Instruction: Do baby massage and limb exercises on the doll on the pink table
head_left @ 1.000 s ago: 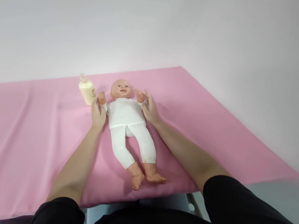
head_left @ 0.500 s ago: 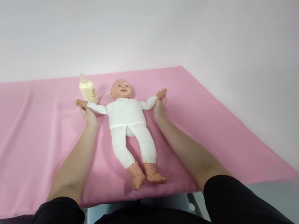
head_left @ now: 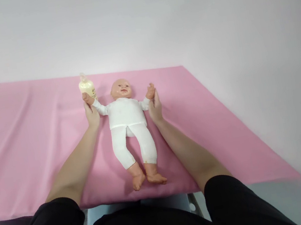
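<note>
Doll (head_left: 126, 120) in white clothes lies face up on the pink sheet (head_left: 27, 142) over our table. Our left hand (head_left: 92, 114) has its fingers closed on one doll wrist, our right hand (head_left: 154, 107) on the other, both doll arms angled upward. Just beside the left-held arm stands a cream bottle (head_left: 87, 86).

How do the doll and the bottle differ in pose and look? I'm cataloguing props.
The doll lies flat on its back on the pink cloth; the bottle stands upright. The doll wears white; the bottle is pale yellow. The doll is far larger. Both rest on the cloth.
</note>
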The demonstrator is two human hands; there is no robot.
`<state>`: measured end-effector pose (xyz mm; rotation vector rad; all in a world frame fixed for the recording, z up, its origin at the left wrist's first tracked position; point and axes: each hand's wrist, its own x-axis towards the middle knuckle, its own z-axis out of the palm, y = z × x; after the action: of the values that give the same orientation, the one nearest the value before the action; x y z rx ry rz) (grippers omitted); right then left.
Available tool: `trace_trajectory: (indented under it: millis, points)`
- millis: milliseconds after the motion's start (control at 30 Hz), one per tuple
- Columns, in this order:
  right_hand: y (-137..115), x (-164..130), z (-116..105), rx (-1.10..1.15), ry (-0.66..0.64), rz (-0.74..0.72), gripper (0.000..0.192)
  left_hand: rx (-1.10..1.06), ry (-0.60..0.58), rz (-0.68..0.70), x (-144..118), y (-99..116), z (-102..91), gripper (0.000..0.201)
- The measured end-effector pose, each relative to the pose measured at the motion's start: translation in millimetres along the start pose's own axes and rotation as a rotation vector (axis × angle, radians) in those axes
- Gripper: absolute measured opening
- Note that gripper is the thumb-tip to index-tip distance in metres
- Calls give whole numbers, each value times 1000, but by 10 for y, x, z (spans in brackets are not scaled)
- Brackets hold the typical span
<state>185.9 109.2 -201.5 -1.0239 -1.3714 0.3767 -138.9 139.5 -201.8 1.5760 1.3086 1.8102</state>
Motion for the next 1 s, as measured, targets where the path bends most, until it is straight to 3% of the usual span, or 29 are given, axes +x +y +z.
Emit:
trace_trajectory:
  millis: [100,200,300,367,433,633,767,1000]
  points:
    - [-46,-52,24,-30,-72,-4,64,46,-13,53,-77,178,48,54]
    - [-92,-73,48,-87,-207,-76,56,107,-146,172,-140,271,85,52]
    - [-137,-65,72,-154,-349,-183,52,226,-360,303,-163,286,136,49]
    - [-153,-56,82,-174,-378,-216,54,300,-473,375,-162,268,173,49]
    - [-156,-53,85,-180,-369,-217,56,335,-503,405,-158,246,199,49]
    - [-99,-84,84,-141,-287,-124,55,326,-366,342,-173,249,174,50]
    - [-39,-84,74,-51,-168,-12,58,181,-224,259,-158,244,137,56]
    - [162,50,15,144,66,73,61,-24,78,-124,35,-153,38,49]
